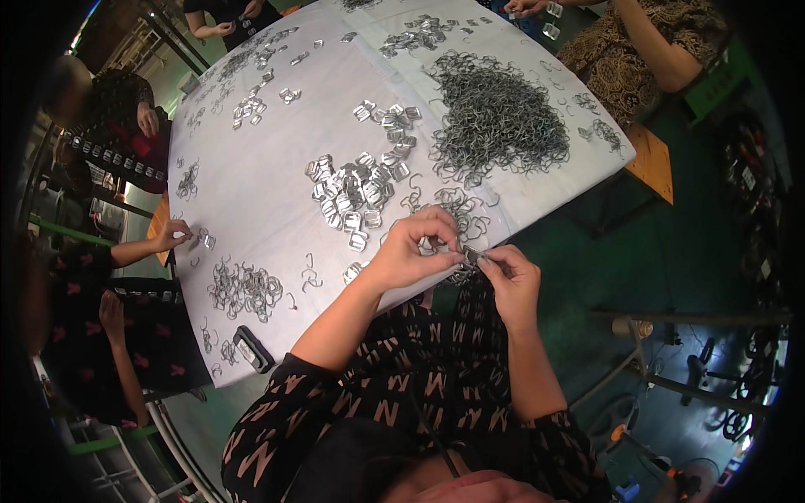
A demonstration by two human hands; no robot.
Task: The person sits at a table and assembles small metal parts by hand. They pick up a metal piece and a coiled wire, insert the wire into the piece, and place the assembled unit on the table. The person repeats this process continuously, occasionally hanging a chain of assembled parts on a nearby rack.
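At the table's near edge, a small silver metal buckle (472, 254) is pinched between the thumb and fingers of my right hand (513, 281). My left hand (417, 250) is closed in a pinch right beside the buckle; whatever its fingertips hold is too small and hidden to name. Loose bent wire hooks (474, 220) lie just past my fingers, partly covered by the left hand. Beyond my left wrist sits a heap of shiny silver buckles (348, 191). A few more buckles (352, 271) lie by my left forearm.
A large mound of dark wire hooks (499, 117) covers the table's right part. A smaller hook pile (243, 289) and a black rectangular box (253, 349) lie at the left on the white table (277, 189). Co-workers' hands (173, 235) work around the edges.
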